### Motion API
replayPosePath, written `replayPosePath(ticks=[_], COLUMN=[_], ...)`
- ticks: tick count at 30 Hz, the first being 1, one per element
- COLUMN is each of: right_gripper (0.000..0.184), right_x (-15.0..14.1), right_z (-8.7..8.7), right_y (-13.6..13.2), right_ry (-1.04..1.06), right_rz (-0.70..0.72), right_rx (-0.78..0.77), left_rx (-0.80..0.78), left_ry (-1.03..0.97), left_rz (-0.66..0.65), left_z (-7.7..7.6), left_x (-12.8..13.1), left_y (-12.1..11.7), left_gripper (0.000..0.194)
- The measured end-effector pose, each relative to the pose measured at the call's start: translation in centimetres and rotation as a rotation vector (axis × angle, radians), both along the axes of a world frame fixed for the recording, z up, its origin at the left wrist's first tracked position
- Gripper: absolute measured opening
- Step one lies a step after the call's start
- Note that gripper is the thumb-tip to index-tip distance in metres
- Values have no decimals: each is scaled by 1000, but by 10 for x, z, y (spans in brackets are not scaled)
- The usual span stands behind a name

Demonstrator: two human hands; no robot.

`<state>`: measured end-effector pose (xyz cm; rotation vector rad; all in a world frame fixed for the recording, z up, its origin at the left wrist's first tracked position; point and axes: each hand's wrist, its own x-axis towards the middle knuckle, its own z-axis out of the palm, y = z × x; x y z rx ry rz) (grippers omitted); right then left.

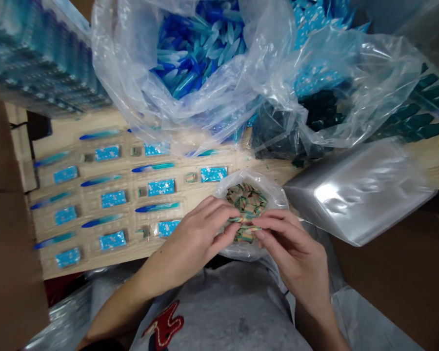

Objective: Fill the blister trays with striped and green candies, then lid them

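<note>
My left hand (199, 231) and my right hand (296, 248) meet over a small clear bag (223, 187) of brown-and-green squares (247, 195). Thumb and fingers of each hand are pinched on thin striped squares (246, 221), seen edge-on between the fingertips; how many is unclear. To the left, clear plastic trays lie in rows, many holding a blue-to-turquoise pen-shaped piece (157, 207) and a blue patterned packet (161, 187). Small squares (190, 177) also sit in some trays, beside the packets.
A large open clear bag (131, 92) of blue pen-shaped pieces stands behind my hands. Dark green pieces (322, 109) lie in another bag at right, near a stack of clear plastic sleeves (366, 195). Stacked filled trays (40, 58) rise at far left.
</note>
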<state>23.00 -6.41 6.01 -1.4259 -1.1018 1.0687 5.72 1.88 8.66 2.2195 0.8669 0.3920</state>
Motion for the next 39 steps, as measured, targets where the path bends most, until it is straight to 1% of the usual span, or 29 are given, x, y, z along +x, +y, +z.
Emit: replayPosePath(ticks=[4, 7, 9, 13, 17, 19, 21, 25, 30, 31, 33, 37, 39], right_gripper=[41, 46, 43, 32, 32, 35, 37, 31, 26, 25, 24, 27, 30], right_x=[0, 2, 3, 0, -3, -3, -2, -1, -6, -7, -9, -13, -14], right_z=[2, 2, 2, 2, 3, 4, 4, 4, 5, 5, 5, 5, 4], right_y=[0, -2, -2, -4, -4, -3, -2, 0, 3, 3, 3, 0, -2], right_ry=[-128, -158, -135, 13, 188, 199, 171, 151, 249, 273, 284, 191, 138], right_rz=[48, 53, 56, 26, -10, -23, -10, 17, 0, -12, -47, -114, -136], right_rx=[67, 93, 84, 24, -10, -15, -18, -11, -11, -15, -21, 1, 39], left_rx=[40, -11, -67, -168, -191, -189, -203, -257, -298, -299, -310, -344, -323], left_ry=[17, -57, -114, -196, -290, -299, -286, -299, -415, -429, -419, -395, -409], left_rz=[-62, -51, -27, 53, 195, 237, 240, 260, 415, 421, 392, 308, 288], left_z=[6, 6, 5, 4, 4, 4, 3, 1, -5, -5, -5, -5, -5], left_x=[0, -3, -5, -6, -1, 1, 1, 1, 7, 8, 9, 5, 3], left_y=[-1, -1, -1, -3, -6, -8, -9, -11, -16, -17, -17, -17, -18], left_gripper=[12, 13, 14, 15, 14, 14, 15, 17, 10, 9, 10, 7, 13])
